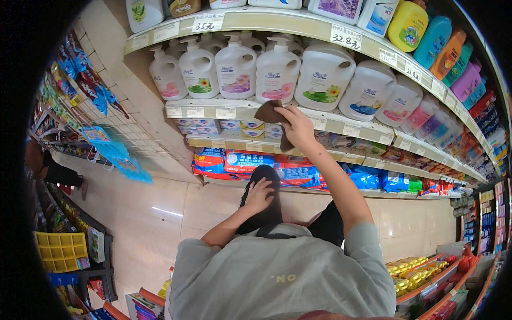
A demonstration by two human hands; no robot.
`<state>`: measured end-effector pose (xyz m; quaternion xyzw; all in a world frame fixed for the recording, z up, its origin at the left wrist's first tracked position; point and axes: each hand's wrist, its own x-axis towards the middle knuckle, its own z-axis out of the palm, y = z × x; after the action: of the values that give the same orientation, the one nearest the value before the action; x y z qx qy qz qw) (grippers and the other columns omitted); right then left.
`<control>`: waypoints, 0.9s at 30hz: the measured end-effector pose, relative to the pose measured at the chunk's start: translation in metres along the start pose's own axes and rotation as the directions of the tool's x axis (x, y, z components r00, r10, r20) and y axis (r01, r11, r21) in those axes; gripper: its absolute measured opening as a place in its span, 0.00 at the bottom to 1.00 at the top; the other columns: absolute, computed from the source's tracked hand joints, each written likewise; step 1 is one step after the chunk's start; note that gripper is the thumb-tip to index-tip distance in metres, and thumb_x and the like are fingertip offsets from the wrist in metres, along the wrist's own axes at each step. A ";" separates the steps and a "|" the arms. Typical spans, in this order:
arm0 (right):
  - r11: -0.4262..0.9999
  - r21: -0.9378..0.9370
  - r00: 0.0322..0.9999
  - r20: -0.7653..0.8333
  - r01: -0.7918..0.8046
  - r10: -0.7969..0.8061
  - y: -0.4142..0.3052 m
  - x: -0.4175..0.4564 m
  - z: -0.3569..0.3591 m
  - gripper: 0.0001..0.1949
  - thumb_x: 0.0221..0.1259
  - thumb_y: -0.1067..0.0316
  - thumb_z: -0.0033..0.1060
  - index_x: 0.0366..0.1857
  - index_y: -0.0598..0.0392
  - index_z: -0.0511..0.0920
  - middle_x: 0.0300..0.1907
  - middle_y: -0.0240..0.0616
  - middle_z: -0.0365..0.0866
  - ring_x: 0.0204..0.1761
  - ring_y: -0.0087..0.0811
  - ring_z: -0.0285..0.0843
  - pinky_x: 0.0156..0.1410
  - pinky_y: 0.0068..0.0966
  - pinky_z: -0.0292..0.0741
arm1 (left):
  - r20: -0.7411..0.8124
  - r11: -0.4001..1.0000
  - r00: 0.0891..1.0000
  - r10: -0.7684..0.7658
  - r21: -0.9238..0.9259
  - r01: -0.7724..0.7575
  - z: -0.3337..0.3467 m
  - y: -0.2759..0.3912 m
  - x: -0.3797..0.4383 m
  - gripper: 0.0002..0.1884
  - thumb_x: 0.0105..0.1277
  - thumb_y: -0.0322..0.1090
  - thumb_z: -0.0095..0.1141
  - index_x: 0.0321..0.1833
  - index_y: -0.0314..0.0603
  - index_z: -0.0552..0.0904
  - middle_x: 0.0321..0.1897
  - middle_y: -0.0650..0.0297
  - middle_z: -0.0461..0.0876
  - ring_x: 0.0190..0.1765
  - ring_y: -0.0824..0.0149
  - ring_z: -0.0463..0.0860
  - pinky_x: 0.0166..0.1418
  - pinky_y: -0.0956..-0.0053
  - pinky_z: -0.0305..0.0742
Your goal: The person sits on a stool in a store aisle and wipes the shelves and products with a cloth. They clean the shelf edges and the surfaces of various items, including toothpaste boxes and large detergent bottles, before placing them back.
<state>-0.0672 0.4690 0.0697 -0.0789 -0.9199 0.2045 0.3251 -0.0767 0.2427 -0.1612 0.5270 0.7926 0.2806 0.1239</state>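
My right hand (298, 126) grips a brown cloth (270, 112) at the front edge of the shelf (296, 108). Part of the cloth hangs below my fingers, over the lower shelf edge. Just above it stands a white pump bottle (277, 78) with pink flowers on its label. A larger white jug (325, 80) with a green and yellow flower label is to its right. My left hand (260, 196) rests on my knee in dark trousers, with its fingers spread and nothing in it.
Boxed soaps (198, 127) fill the shelf below, above red and blue detergent bags (244, 162). Price tags line the shelf edges. A wire rack (124, 120) with hanging packets is at the left. Another person's leg (64, 174) shows at far left. Baskets of yellow bottles (410, 276) stand behind me.
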 end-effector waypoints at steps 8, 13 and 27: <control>0.011 0.817 0.752 0.526 -0.577 0.398 -0.010 -0.084 -0.010 0.22 0.66 0.71 0.61 0.64 0.55 0.74 0.53 0.39 0.82 0.49 0.30 0.82 0.54 0.29 0.79 | -0.016 0.519 0.927 -0.376 -0.832 0.196 -0.022 -0.001 0.014 0.24 0.71 0.44 0.60 0.61 0.33 0.79 0.58 0.55 0.80 0.61 0.64 0.79 0.64 0.77 0.73; -0.045 0.799 0.706 0.555 -0.599 0.440 -0.019 -0.138 0.036 0.25 0.69 0.66 0.58 0.68 0.60 0.67 0.57 0.40 0.79 0.56 0.30 0.78 0.62 0.28 0.74 | -0.185 0.072 0.943 -0.276 -0.982 -0.172 -0.095 0.083 0.053 0.30 0.79 0.53 0.42 0.75 0.40 0.64 0.69 0.63 0.70 0.70 0.67 0.67 0.74 0.71 0.58; 0.029 0.752 0.608 0.509 -0.658 0.610 0.022 -0.258 0.001 0.27 0.65 0.70 0.65 0.68 0.58 0.69 0.54 0.36 0.80 0.52 0.31 0.79 0.57 0.29 0.77 | -0.813 0.919 0.554 0.181 -0.061 -0.389 -0.287 0.104 0.225 0.26 0.62 0.38 0.65 0.61 0.31 0.77 0.61 0.48 0.76 0.62 0.54 0.77 0.62 0.63 0.72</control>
<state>0.1326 0.4169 -0.0862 -0.2837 -0.5217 0.7876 0.1644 -0.2316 0.3864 0.1539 0.4506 0.6285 0.5920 -0.2270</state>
